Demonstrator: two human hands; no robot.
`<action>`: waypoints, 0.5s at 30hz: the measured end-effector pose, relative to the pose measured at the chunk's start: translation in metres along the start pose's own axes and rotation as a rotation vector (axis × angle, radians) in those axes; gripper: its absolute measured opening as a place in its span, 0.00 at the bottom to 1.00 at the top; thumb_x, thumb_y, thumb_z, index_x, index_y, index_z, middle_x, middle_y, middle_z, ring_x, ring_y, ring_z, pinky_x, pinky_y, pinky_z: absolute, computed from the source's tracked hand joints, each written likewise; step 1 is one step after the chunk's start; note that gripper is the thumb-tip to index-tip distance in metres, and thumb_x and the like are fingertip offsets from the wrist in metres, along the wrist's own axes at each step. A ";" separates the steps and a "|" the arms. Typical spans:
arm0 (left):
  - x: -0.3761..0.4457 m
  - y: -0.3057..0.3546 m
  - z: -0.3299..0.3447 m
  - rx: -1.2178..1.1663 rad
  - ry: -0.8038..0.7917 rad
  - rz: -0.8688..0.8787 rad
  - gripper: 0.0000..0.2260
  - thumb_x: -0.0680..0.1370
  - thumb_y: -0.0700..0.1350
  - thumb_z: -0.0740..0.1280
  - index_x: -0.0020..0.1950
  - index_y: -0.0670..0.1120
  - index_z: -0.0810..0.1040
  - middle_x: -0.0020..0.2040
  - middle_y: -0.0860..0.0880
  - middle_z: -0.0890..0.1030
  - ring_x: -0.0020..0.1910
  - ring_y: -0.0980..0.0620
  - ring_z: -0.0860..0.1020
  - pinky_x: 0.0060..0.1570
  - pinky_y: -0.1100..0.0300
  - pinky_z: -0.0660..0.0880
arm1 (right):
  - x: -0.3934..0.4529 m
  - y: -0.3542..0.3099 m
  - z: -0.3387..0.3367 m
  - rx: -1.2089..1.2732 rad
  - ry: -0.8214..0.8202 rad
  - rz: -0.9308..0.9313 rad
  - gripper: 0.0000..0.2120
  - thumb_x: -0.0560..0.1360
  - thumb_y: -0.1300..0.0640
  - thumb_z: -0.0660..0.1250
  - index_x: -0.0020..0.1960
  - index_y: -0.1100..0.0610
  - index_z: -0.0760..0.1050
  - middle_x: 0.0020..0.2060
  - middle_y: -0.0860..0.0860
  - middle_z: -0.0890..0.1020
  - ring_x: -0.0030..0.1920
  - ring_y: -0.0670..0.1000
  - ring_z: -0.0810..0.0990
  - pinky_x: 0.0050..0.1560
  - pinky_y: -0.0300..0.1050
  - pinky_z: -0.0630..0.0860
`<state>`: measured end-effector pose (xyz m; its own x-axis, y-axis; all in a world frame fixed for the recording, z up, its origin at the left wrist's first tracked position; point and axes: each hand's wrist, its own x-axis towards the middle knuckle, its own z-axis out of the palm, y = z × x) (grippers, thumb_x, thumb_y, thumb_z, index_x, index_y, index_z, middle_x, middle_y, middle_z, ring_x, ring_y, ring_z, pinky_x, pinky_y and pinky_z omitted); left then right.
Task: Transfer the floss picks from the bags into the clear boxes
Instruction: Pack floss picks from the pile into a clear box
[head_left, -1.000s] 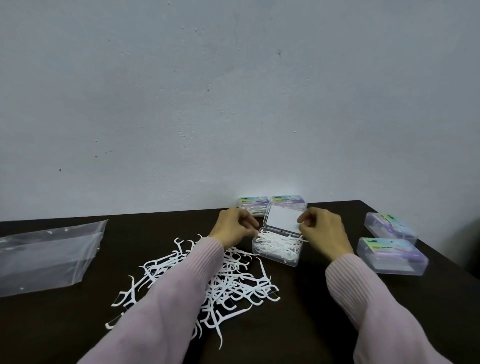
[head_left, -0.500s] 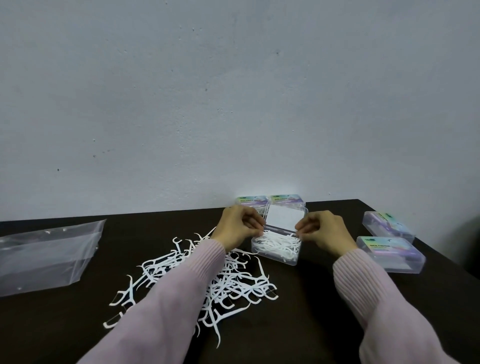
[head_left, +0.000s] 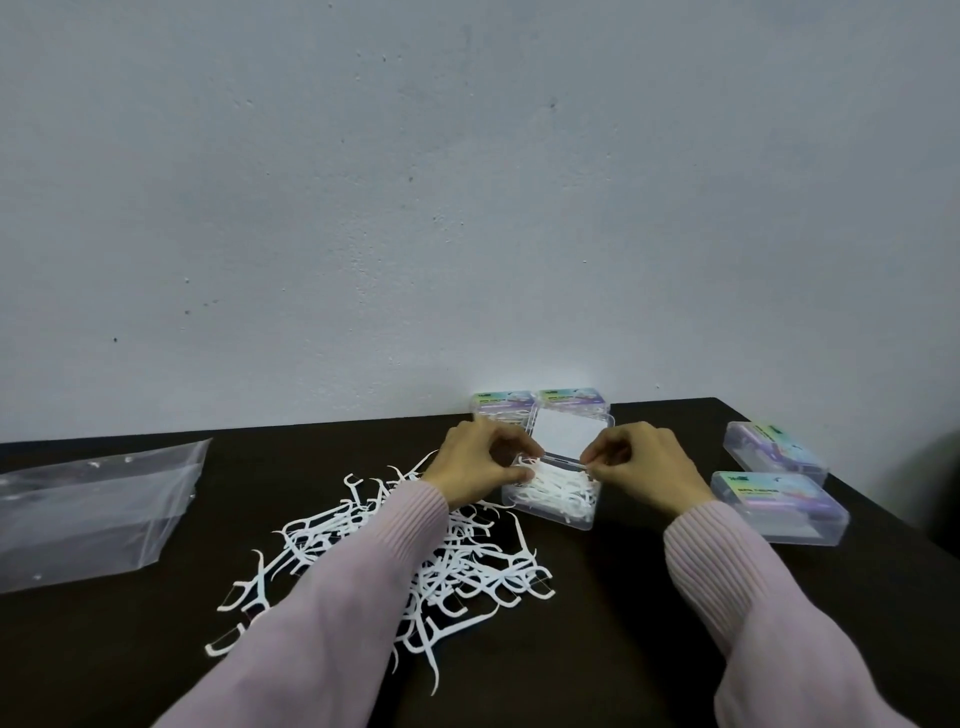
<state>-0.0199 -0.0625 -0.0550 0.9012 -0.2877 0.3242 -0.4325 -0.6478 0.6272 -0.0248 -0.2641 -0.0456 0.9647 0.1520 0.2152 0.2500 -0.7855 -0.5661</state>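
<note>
A clear box (head_left: 558, 506) filled with white floss picks sits on the dark table, its hinged lid (head_left: 569, 434) tilted forward over it. My left hand (head_left: 480, 460) pinches the lid's left front corner, and my right hand (head_left: 644, 465) pinches its right front corner. A loose pile of white floss picks (head_left: 457, 566) lies on the table in front of the box, partly hidden under my left sleeve. An empty clear plastic bag (head_left: 88, 512) lies at the far left.
Two closed boxes with colourful labels (head_left: 540, 402) stand against the wall behind the open box. Two more closed boxes (head_left: 779, 506) sit at the right, near the table's right edge (head_left: 883, 514). The wall rises directly behind the table.
Both hands have brought the lid forward and down over the filled box. The box and pile have stayed where they were.
</note>
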 end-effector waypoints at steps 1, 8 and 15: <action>0.000 -0.001 0.001 0.026 -0.009 0.002 0.11 0.71 0.41 0.74 0.51 0.51 0.82 0.48 0.54 0.83 0.47 0.58 0.80 0.49 0.66 0.77 | 0.000 0.000 0.000 -0.006 -0.019 -0.005 0.03 0.71 0.55 0.71 0.44 0.48 0.79 0.42 0.46 0.80 0.45 0.44 0.78 0.53 0.44 0.78; 0.001 -0.004 0.002 0.041 -0.043 -0.012 0.10 0.71 0.40 0.72 0.50 0.51 0.83 0.50 0.52 0.83 0.49 0.53 0.80 0.53 0.53 0.78 | -0.001 -0.004 0.002 -0.071 -0.089 -0.034 0.04 0.69 0.54 0.73 0.43 0.47 0.80 0.41 0.44 0.79 0.44 0.44 0.77 0.54 0.46 0.77; 0.000 0.001 0.000 0.007 -0.051 0.003 0.08 0.73 0.39 0.70 0.48 0.51 0.83 0.47 0.52 0.84 0.49 0.53 0.81 0.54 0.53 0.77 | -0.001 -0.009 0.007 -0.033 -0.043 -0.134 0.04 0.71 0.59 0.71 0.43 0.50 0.81 0.39 0.45 0.80 0.40 0.43 0.77 0.49 0.42 0.77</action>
<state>-0.0204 -0.0628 -0.0546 0.9003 -0.3250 0.2896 -0.4351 -0.6516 0.6213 -0.0274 -0.2533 -0.0465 0.9257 0.2819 0.2523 0.3746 -0.7757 -0.5079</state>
